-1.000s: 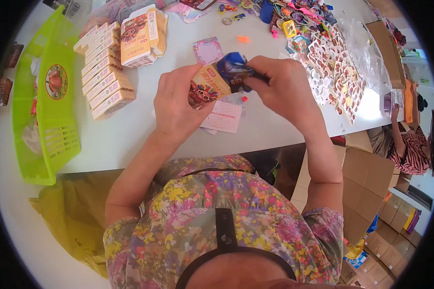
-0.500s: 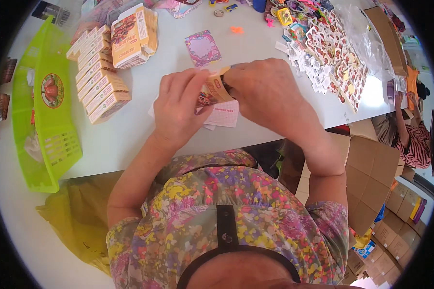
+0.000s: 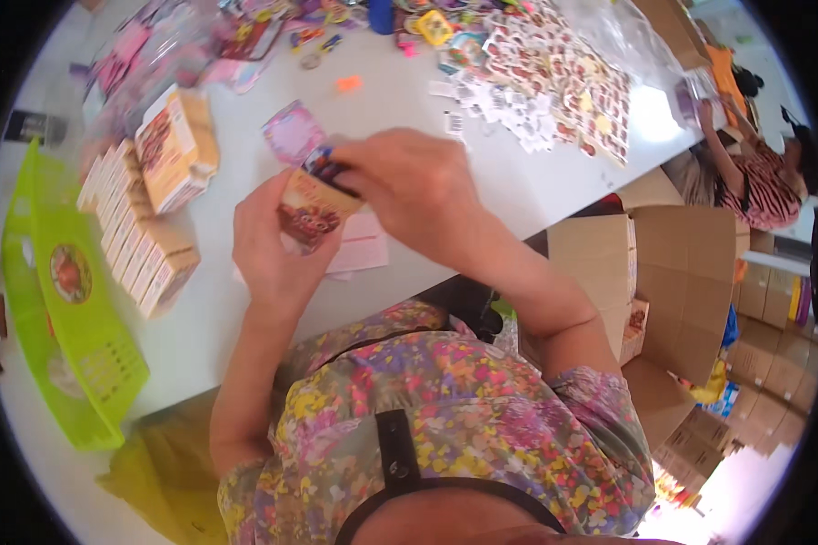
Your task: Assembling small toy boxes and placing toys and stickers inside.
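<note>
A small cream-and-brown box (image 3: 314,211) is held over the table (image 3: 400,88), just in from its near edge, its sides gripped by the left hand (image 3: 273,241). The dark blue packet (image 3: 322,164) at its mouth looks pinched by the right hand (image 3: 418,182). Box walls are best left unsquashed, with the packet kept square to the opening so nothing gets snagged. Label-wise, lettering and a cartoon face are printed on the front; small print on the lined-up boxes (image 3: 141,243) toward the left edge can't be made out.
</note>
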Tool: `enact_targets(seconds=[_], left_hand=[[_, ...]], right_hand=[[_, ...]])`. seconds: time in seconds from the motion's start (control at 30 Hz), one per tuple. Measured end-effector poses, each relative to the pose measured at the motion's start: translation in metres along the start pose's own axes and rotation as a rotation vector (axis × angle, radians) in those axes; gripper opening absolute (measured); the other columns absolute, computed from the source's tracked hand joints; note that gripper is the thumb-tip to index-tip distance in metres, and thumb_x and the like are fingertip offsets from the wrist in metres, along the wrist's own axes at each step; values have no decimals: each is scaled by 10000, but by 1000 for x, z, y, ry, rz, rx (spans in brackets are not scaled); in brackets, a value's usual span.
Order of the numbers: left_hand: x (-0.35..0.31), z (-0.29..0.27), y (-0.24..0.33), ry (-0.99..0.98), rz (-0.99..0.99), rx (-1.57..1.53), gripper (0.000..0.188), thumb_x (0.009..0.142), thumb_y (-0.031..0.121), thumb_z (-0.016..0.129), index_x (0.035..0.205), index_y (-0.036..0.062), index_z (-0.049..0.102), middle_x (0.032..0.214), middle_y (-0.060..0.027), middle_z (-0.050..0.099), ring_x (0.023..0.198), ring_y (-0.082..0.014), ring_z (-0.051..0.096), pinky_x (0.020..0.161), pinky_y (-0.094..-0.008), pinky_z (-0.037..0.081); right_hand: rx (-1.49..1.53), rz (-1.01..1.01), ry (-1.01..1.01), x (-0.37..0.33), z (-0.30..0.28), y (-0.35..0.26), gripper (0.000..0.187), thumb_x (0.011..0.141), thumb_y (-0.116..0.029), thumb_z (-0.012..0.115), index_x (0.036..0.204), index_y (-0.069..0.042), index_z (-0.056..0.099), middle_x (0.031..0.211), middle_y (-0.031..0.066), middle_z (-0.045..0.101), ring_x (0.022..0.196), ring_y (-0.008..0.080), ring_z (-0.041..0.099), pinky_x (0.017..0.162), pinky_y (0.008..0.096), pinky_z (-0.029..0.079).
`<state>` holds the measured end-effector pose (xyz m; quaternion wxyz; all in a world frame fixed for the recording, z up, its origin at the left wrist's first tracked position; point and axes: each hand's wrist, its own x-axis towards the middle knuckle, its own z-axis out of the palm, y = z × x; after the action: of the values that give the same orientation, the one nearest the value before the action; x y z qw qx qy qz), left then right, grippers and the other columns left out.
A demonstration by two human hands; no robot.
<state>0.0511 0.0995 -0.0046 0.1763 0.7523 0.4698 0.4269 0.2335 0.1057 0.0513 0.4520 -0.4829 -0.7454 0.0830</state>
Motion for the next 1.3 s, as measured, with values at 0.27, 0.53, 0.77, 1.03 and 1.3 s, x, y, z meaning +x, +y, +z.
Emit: enact_targets(seconds=[0.27,0.53,0.77,1.03,1.3], left_hand=[[2,15,11,-60,-163,-120,754,570,85,877,1240,33,535,1119,-136,601,992,-284,605,831,-368,517],[5,18,6,-104,-175,-182,761,598,70,870,1266,12,511,1133,-133,576,1002,-238,612,827,-339,530],[5,9,9,-54,-218,-266,728,629,23,851,1267,-21,501,1152,-121,562,980,-190,616,800,-296,544],[9,13,11,-122,-138,-167,748,604,81,867,1260,16,513,1119,-136,578,992,-250,610,821,-340,527],[17,31,20,-128,-8,-10,732,591,135,854,1231,53,506,1079,-143,593,956,-336,578,835,-409,489]], right_hand=[[300,588,39,-9,-40,54,149,898,-70,638,1022,-17,702,819,55,711,614,67,606,556,206,482],[-703,83,-141,-8,-24,166,37,815,-124,664,839,-101,678,885,4,623,922,235,602,663,372,524],[-476,141,-138,-27,-40,138,28,808,-102,659,824,-84,646,903,22,634,860,260,621,673,379,525],[-619,45,-217,-42,-36,145,68,816,-78,692,882,-64,694,867,45,669,784,198,644,656,313,520],[370,488,20,-17,-53,38,66,822,-61,713,883,-37,712,760,8,674,669,49,562,596,210,432]])
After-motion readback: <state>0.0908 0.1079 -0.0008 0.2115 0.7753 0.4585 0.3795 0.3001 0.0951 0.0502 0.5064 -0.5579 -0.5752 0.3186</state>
